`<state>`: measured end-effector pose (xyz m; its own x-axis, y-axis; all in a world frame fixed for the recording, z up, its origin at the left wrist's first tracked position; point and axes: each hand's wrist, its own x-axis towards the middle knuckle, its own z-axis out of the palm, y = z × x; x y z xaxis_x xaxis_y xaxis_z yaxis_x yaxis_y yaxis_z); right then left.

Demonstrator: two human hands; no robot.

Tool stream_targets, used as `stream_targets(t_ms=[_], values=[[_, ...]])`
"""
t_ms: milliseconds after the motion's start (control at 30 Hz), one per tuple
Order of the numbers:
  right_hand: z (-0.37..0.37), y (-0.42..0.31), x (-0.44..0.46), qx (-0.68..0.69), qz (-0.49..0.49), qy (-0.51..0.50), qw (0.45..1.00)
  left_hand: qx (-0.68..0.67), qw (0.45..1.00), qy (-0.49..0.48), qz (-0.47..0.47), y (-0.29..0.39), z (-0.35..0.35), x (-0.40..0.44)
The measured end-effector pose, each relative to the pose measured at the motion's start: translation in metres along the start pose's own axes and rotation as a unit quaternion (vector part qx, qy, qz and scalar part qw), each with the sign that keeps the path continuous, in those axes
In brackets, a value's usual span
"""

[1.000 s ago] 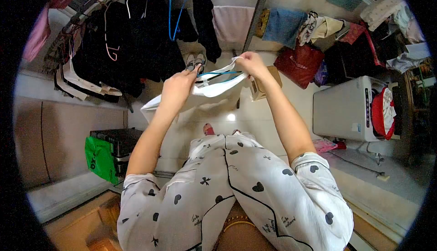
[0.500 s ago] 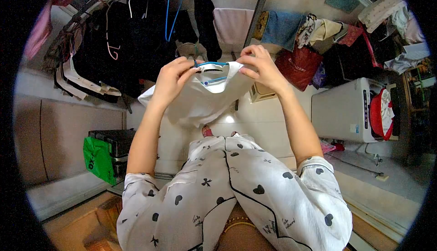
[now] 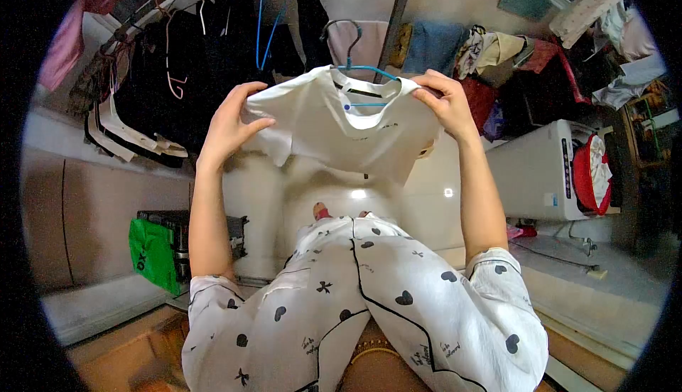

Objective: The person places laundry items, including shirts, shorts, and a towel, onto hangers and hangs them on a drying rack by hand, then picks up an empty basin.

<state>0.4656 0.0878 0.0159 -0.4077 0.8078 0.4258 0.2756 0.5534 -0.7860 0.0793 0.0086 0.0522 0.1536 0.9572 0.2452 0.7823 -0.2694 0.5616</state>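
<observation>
A white T-shirt hangs spread in front of me on a blue hanger. The hanger's dark hook rises above the collar, and part of its blue bar shows inside the neck opening. My left hand is at the sleeve on the left, fingers along its top edge and thumb lower on the cloth. Beside the collar, my right hand pinches the other shoulder between thumb and fingers. The hanger's ends are hidden by the cloth.
Dark clothes hang on a rack at left, near an unused blue hanger. At right stands a white washing machine with a red basin. A green bag rests against a black case at lower left.
My left hand has moved left from the collar out to the sleeve, and my right hand has shifted right. The T-shirt is spread wider, and the hanger's hook now shows upright.
</observation>
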Motion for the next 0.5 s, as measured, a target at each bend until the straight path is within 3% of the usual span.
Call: stream_targets(t_ms=[67, 200, 300, 500], values=[[-0.008, -0.003, -0.002, 0.006, 0.018, 0.008, 1.000, 0.042, 0.999, 0.034, 0.009, -0.009, 0.002, -0.001], [-0.020, -0.001, -0.007, -0.019, 0.023, 0.027, 0.999, -0.074, 0.989, 0.115, -0.059, -0.031, 0.017, 0.000], [-0.027, -0.005, -0.011, -0.039, 0.033, 0.036, 0.998, -0.074, 0.984, 0.134, -0.097, -0.037, 0.015, -0.001], [-0.038, -0.001, -0.015, -0.063, 0.022, 0.032, 0.997, -0.065, 0.984, 0.155, -0.066, -0.041, -0.007, 0.002]])
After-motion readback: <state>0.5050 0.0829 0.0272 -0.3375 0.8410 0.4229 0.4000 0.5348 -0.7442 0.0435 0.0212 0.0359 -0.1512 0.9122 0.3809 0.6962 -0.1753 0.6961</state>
